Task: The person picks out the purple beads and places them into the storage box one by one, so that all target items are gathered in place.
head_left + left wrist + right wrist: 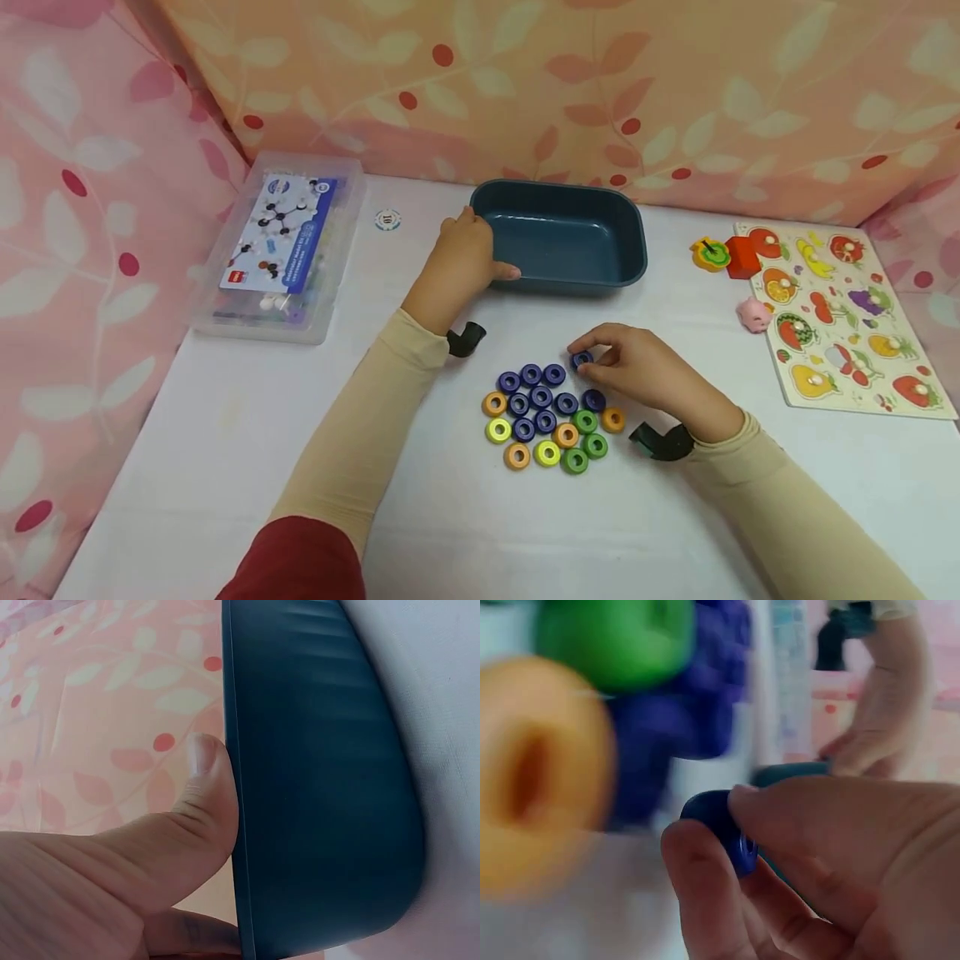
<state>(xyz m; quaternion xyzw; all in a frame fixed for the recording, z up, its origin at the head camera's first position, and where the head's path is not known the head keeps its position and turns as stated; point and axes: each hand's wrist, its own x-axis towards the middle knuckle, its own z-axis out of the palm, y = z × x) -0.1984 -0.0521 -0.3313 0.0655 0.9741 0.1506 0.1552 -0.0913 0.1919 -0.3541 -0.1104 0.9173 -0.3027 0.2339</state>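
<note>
My left hand (462, 258) holds the near left corner of a dark blue plastic tub (570, 285). In the left wrist view its thumb (206, 776) lies against the rim, beside the tub's outer wall (322, 795). The tub's visible inside is bare. My right hand (637, 367) pinches a dark blue ring (718, 825) between thumb and fingers, at the far right edge of a group of rings. That group lies flat on the white table: several dark blue rings (541, 397), several orange ones (517, 456), several green ones (575, 461) and two yellow ones (547, 453).
A clear plastic case (281, 250) with a molecule-picture label lies at the left, near a small round token (387, 220). At the right are a fruit puzzle board (847, 325), a red block (742, 257), a yellow-green toy piece (710, 254) and a pink figure (753, 315). Patterned cloth (525, 92) rises behind.
</note>
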